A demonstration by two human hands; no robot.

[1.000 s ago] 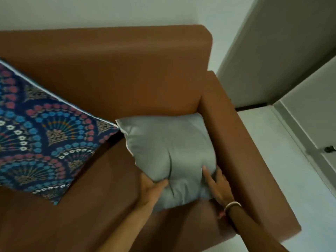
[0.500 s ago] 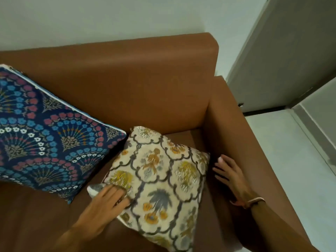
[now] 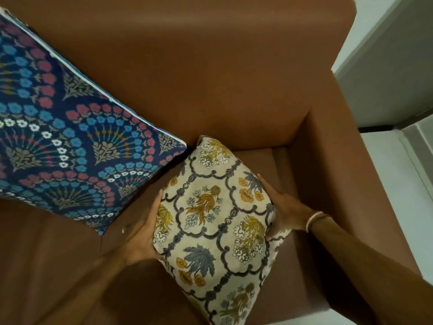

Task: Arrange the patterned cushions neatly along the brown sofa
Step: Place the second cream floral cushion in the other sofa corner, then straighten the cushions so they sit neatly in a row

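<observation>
Head view shows us pressing both palms against the cream floral cushion, one on each side, at the right end of the brown sofa. Our left hand lies flat along the cushion's left edge with the fingers extended and only slightly curled, cupping the edge and pinching nothing. Our right hand mirrors it on the right edge, fingers likewise nearly straight and pressed into the fabric, with a thin bracelet at the wrist. We judge this two-sided squeeze is meant to steer and square the cushion, since a soft pillow sags and twists if held from one side only.

The cushion rests on the seat in the corner where the backrest meets the right armrest. Its printed face is turned up toward us. Its long axis runs from the backrest toward the front edge of the seat, skewed a little so the near end drifts toward the armrest; its far corner points at the backrest, near the tip of the blue fan-patterned cushion, though we cannot tell whether they touch.

That blue cushion leans against the backrest to the left. To match it, we think ours needs tipping upright against the backrest.
</observation>
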